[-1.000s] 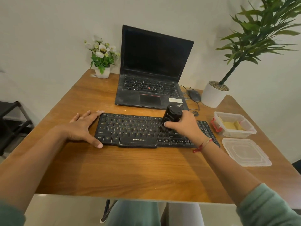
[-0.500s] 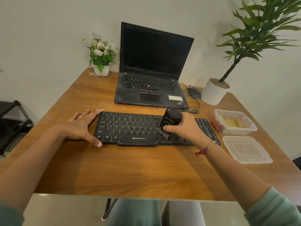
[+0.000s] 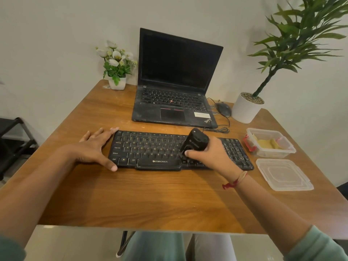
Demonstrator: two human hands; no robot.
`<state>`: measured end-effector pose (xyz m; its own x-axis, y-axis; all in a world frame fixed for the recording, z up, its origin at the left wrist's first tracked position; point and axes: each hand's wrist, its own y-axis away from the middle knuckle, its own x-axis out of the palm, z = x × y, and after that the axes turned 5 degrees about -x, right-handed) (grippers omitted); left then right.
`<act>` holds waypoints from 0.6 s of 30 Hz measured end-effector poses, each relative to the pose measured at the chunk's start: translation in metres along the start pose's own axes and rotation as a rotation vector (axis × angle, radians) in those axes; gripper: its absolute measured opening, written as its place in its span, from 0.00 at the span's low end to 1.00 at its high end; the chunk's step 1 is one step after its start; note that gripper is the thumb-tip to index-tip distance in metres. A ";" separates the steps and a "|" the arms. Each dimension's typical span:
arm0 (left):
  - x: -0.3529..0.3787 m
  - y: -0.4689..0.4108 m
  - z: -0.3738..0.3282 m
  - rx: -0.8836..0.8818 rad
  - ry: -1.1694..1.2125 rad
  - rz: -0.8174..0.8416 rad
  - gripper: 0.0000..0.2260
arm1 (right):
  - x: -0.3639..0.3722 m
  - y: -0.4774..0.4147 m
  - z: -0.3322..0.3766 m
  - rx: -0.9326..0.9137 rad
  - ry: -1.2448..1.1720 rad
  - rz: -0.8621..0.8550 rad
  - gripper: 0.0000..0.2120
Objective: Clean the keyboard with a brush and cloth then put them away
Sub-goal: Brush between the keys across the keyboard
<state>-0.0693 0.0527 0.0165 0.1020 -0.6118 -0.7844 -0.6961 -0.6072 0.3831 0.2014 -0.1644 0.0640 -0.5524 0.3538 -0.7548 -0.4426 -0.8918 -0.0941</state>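
Now right hand (image 3: pixel 209 155) clenching black brush (image 3: pixel 195 143), bristle end pressing keys right of keyboard (image 3: pixel 150 147) centre. Keyboard's long axis running left-right; unswept keys lying leftward. Left hand (image 3: pixel 96 147) lying flat, fingers released, bracing left edge.

A plain off-white wall (image 3: pixel 56 34) stands behind the brown wooden table (image 3: pixel 150 200); a black metal rack (image 3: pixel 13 140) stands left, on pale floor (image 3: pixel 75 242).

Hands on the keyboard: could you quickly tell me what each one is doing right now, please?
Left hand: open, flat against the left end of the keyboard.
Right hand: closed around the black brush, its tip on the keys.
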 end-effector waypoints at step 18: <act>0.003 0.000 -0.003 -0.021 0.000 -0.040 0.66 | 0.001 -0.002 0.004 -0.034 -0.004 0.050 0.10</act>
<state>-0.0667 0.0490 0.0156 0.1295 -0.5868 -0.7993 -0.6762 -0.6418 0.3617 0.1987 -0.1614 0.0665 -0.5758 0.3096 -0.7567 -0.3899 -0.9175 -0.0786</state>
